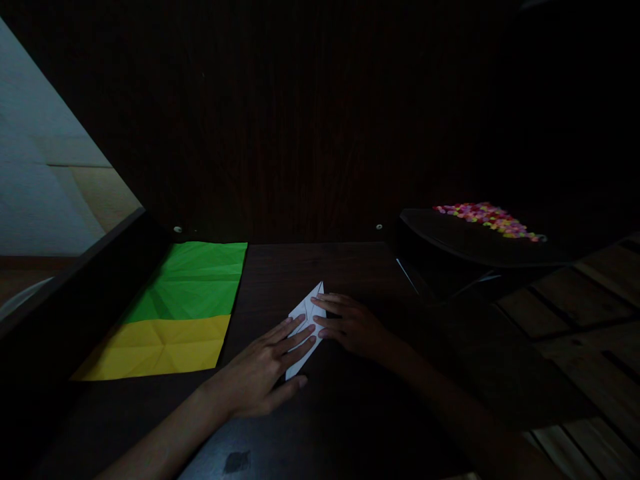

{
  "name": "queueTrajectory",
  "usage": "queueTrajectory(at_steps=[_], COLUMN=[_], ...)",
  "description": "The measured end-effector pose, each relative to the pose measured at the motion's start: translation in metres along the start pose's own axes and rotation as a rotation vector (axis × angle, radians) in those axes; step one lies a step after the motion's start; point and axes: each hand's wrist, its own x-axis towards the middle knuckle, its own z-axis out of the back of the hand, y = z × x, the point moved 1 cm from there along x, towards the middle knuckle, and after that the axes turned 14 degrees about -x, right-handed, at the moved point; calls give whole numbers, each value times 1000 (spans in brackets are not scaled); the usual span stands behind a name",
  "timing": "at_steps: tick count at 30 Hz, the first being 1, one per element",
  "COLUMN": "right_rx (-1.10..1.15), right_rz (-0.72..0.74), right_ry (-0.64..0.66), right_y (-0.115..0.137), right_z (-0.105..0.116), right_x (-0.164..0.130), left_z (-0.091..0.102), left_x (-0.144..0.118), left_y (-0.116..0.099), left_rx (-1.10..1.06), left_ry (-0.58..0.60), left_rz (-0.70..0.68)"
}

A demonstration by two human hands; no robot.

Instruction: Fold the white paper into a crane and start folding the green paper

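Note:
A white paper point(306, 319), folded into a long pointed shape, lies on the dark table point(320, 427) in the middle of the head view. My left hand point(260, 373) lies flat on its lower half, fingers spread across the fold. My right hand point(350, 323) presses the right edge with its fingertips. Both hands touch the paper and pin it down; neither lifts it. The scene is very dim.
A creased green sheet point(197, 280) and a creased yellow sheet point(165, 347) lie side by side at the left. A dark tray point(450, 240) with several small colourful pieces point(487, 219) stands at the right. Wooden floor planks point(575, 320) show beyond the table's right edge.

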Motion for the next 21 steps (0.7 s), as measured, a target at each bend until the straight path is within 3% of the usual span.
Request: queueTrajectory(at_steps=[11,17,21], right_rx=[36,-52,-152], right_rz=[-161,-146,-123], right_ry=[163,112,80], right_y=[11,17,27], right_z=[1,0,4], right_x=[7,2,-1], left_z=[0,4,8], left_x=[1,0,-3], left_y=[7,9,10], left_rx=[-100,-122,-197], left_ry=[15,94,85], left_rz=[-12,-18,-15])
